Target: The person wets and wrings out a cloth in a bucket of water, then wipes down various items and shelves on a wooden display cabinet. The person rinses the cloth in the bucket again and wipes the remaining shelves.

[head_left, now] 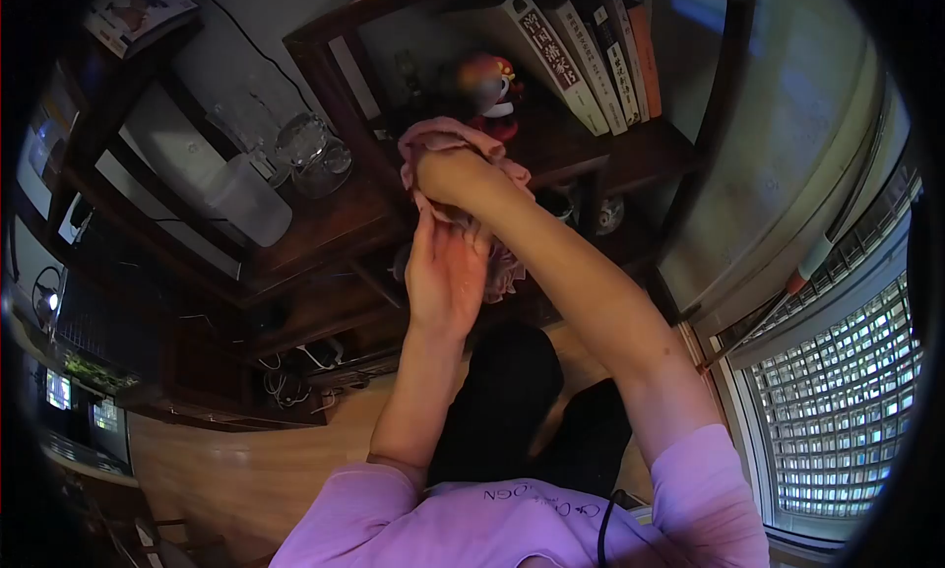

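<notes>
A pink cloth [448, 135] is bunched around my right hand [448, 177], in front of a dark wooden shelf [581, 169]. The fingers of that hand are hidden in the folds. Just below, my left hand [448, 273] is raised with its palm showing, its fingertips touching the cloth near the right wrist. A lower fold of the cloth hangs beside that palm. Behind the cloth, a red and white figurine [500, 95] stands on the shelf.
Several books [561, 66] lean on the shelf at the right. Glassware [313, 153] and a clear plastic container [251, 199] stand on the left shelf. Cables [285, 386] lie low on the left. A lattice window [837, 420] is at the right.
</notes>
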The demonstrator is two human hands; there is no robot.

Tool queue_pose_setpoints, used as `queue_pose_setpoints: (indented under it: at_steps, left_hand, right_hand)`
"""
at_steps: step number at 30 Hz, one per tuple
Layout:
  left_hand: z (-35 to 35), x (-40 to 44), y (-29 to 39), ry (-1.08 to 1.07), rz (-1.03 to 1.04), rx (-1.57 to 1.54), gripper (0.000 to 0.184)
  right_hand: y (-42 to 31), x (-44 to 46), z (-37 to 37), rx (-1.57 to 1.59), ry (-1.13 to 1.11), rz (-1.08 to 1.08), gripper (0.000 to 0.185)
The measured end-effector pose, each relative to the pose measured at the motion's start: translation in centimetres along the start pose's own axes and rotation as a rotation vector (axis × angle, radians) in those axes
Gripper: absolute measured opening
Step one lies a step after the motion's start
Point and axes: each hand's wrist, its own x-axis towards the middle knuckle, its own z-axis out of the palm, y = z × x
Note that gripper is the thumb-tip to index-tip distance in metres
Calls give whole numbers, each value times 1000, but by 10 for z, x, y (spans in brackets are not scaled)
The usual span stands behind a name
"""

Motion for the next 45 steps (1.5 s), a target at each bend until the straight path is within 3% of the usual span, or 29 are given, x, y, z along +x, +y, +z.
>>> queue_pose_setpoints:
  at_steps: [3, 5, 7, 9, 10, 11, 13, 14, 15, 16, 18, 20, 22, 24, 26, 27, 29, 30, 33, 35, 36, 39, 42, 45]
  left_hand:
    - [-7, 2, 6, 36, -25, 117, 39]
    - [-16, -14, 5, 213, 34, 281, 37]
    - [-23, -36, 3, 178, -56, 349, 37]
    - [-19, -47, -5, 170, -79, 444, 35]
    - [-30, -47, -7, 165, -113, 453, 35]
    - [-50, -45, -9, 111, -161, 579, 32]
    - [-73, -40, -12, 51, -221, 714, 31]
    - [-79, -34, -15, -152, -452, 1076, 31]
    - [-83, -28, -21, -372, -689, 1426, 32]
    - [-82, -22, -26, -781, -595, 1582, 32]
    - [-63, -8, -39, -445, -750, 1314, 30]
    - [-69, 26, -47, -401, -578, 1418, 32]
    - [-79, 58, -71, -377, -429, 1558, 31]
    - [-88, 92, -106, -417, -367, 1625, 29]
    - [-93, 123, -142, -540, -244, 2068, 30]
    - [-103, 138, -158, -554, -241, 2074, 30]
    - [-128, 164, -188, -990, 407, 1813, 40]
    - [-127, 172, -197, -996, 393, 1820, 40]
    - [-126, 175, -215, -1133, 235, 1928, 51]
    - [-132, 188, -224, -928, -125, 1927, 56]
    - [-136, 193, -227, -923, -142, 1934, 56]
    - [-140, 204, -233, -961, -215, 1679, 58]
    - [-130, 199, -236, -1069, -132, 1662, 65]
    - [-122, 197, -241, -944, -74, 1774, 77]
  right_hand:
    - [14, 37, 17, 85, -357, 254, 19]
    - [-29, -10, -26, -211, -554, 198, 16]
    - [24, -48, 17, 483, 482, -473, 15]
    - [-26, -108, -11, 98, 432, -22, 17]
    - [-26, -113, -22, 254, -49, 152, 19]
    - [-15, -124, -12, 264, -35, 173, 19]
    - [20, -156, 47, 238, 512, -84, 16]
    - [39, -182, 87, 776, 523, -7, 13]
    - [65, -203, 86, 735, 505, -45, 13]
    - [94, -231, 82, 694, 484, -84, 14]
    - [133, -296, 108, 1068, 407, 187, 21]
    - [130, -310, 27, 510, 549, 279, 19]
    - [183, -320, 68, 651, 858, 899, 25]
    - [279, -299, 92, -741, 511, 418, 38]
    - [327, -282, 89, -803, 529, 467, 34]
    - [347, -275, 89, -868, 532, 504, 31]
    - [389, -257, 85, -991, 526, 577, 28]
    - [411, -244, 77, -556, 192, 763, 29]
    - [380, -228, 43, -348, 107, 905, 31]
    - [367, -227, 41, -253, 190, 966, 30]
    - [359, -226, 39, -179, 288, 1014, 29]
    - [325, -238, 13, -264, 75, 827, 27]
    - [345, -265, 70, -491, -62, 746, 34]
    - [338, -311, 125, -479, 111, 655, 31]
